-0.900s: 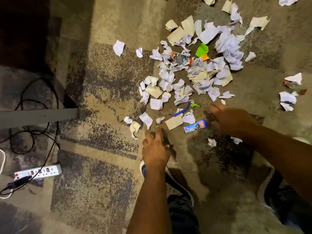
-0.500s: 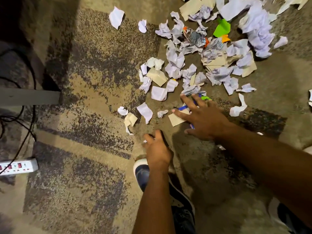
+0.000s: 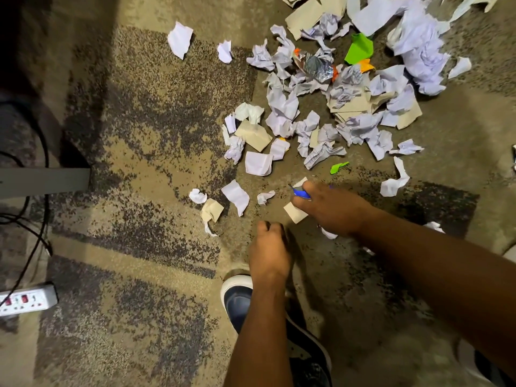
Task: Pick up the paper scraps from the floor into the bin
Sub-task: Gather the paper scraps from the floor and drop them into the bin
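Note:
Several white, beige and coloured paper scraps (image 3: 329, 101) lie heaped on the patterned carpet at the upper right. My right hand (image 3: 332, 208) is low over the carpet at the pile's near edge, its fingers curled round a beige paper piece (image 3: 296, 213) and a blue scrap (image 3: 301, 193). My left hand (image 3: 269, 252) hangs just below and left of it with fingers curled under; whether it holds anything is hidden. Loose scraps, among them a white scrap (image 3: 236, 195) and a beige scrap (image 3: 212, 210), lie to the left of both hands. No bin is in view.
A white power strip (image 3: 28, 300) with black cables (image 3: 39, 219) lies at the left edge, beside a grey furniture leg (image 3: 44, 180). My dark shoe (image 3: 240, 300) stands under my left forearm. A silver foil wrapper (image 3: 315, 65) sits in the pile.
My right hand went from spread flat over the scraps to curled round the beige piece and blue scrap. The view moved closer to the pile. My left hand barely moved.

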